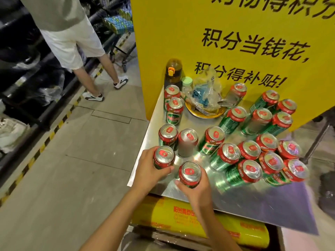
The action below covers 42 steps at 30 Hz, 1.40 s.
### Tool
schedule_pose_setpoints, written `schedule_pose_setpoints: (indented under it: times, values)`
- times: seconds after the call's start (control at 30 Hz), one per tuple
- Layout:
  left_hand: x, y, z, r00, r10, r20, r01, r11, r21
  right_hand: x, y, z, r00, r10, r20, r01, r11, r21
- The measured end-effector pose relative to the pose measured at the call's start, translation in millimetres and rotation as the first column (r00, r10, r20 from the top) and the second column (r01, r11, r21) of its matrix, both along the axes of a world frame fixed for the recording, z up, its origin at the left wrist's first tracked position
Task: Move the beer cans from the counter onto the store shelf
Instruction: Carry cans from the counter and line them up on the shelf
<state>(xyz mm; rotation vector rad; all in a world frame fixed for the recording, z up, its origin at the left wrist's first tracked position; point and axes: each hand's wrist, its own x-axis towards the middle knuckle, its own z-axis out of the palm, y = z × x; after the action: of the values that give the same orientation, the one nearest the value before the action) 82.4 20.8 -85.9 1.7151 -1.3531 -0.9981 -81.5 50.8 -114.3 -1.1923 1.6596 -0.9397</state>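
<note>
Several green-and-red beer cans stand on a shiny metal counter [253, 200]. My left hand [147, 172] is wrapped around one upright can [163, 156] at the counter's front left corner. My right hand [196, 190] grips a second upright can [189, 173] just to its right. Two more cans [168, 134] stand right behind these. A tight cluster of cans [253, 160] fills the counter's right side, and another group [262, 116] stands further back. A dark store shelf [27, 78] runs along the left across the aisle.
A person in light shorts and white shoes [76, 42] stands in the aisle by the shelf. A yellow sign board [226, 33] rises behind the counter. A dark bottle [173, 73], a small jar and a plastic bag on a yellow plate [204, 95] sit at the counter's back.
</note>
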Motion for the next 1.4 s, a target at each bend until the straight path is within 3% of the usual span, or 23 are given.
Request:
schedule_pose_setpoints:
  times: [0.3,0.6,0.73,0.97,1.2,1.4]
  values:
    - [13.8,28.1,12.6,0.958,0.221,-0.183,-0.211,0.975,0.071,-3.6,-8.8,6.0,0.990,0.076,0.118,-0.085,0.994,0.073]
    - [100.4,93.5,53.9,0.797,0.481,-0.367,-0.483,0.871,0.093,80.9,4.4,45.7,0.921,0.360,0.146,-0.374,0.924,0.081]
    - [159.6,142.2,66.4,0.689,0.629,-0.359,-0.646,0.758,0.089,161.1,24.3,66.5,0.844,0.510,0.166,-0.525,0.849,0.064]
    - [282.6,256.6,89.7,0.473,0.823,-0.316,-0.863,0.505,0.024,321.4,78.9,96.5,0.623,0.758,0.195,-0.771,0.636,-0.011]
    - [385.9,341.8,102.4,0.271,0.918,-0.290,-0.960,0.278,-0.016,448.6,136.7,112.1,0.444,0.859,0.256,-0.884,0.467,-0.035]
    - [449.4,370.7,111.6,0.177,0.930,-0.321,-0.984,0.176,-0.032,532.9,156.2,121.6,0.337,0.915,0.221,-0.934,0.354,-0.040]
